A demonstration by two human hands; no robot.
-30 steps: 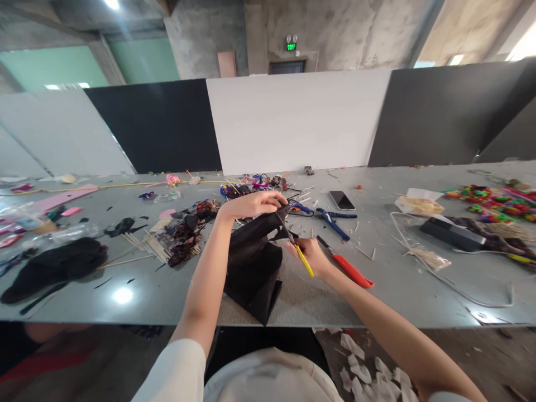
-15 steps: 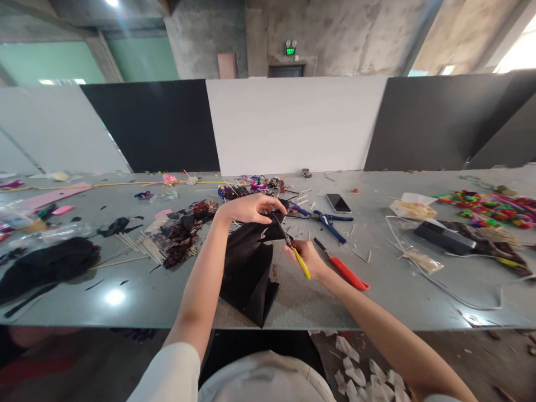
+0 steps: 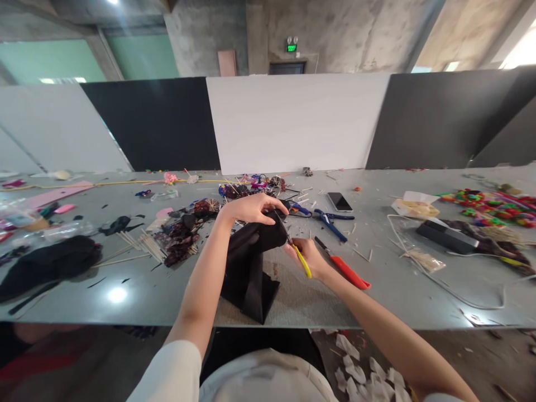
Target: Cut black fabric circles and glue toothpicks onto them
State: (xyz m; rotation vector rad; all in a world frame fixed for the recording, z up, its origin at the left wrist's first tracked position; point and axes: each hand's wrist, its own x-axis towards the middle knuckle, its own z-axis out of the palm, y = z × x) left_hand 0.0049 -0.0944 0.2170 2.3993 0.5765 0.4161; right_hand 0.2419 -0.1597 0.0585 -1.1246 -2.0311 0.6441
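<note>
My left hand (image 3: pixel 256 209) pinches the upper edge of a black cloth (image 3: pixel 248 273), whose folds hang down onto the table near its front edge. In my right hand (image 3: pixel 309 257) is a pair of scissors with yellow handles (image 3: pixel 302 261). Their blades point up and left, up against the cloth just below my left fingertips. How far the blades are apart is hard to make out. Right of that hand lies a knife with a red handle (image 3: pixel 349 272), and beyond it are blue-handled pliers (image 3: pixel 331 224).
A phone (image 3: pixel 339 202) lies behind the pliers. On the left are wooden sticks (image 3: pixel 146 245), dark patterned cloth scraps (image 3: pixel 180 240) and a black cloth heap (image 3: pixel 54 262). To the right sit a dark box (image 3: pixel 447 237), a white cable (image 3: pixel 452 298) and colourful pompoms (image 3: pixel 477 204). A white panel (image 3: pixel 297 123) stands behind.
The cloth's upper part has shifted and now drapes in a rounder fold beside the blades, and its lower folds have turned. Both hands stay nearly in place, still gripping cloth and scissors.
</note>
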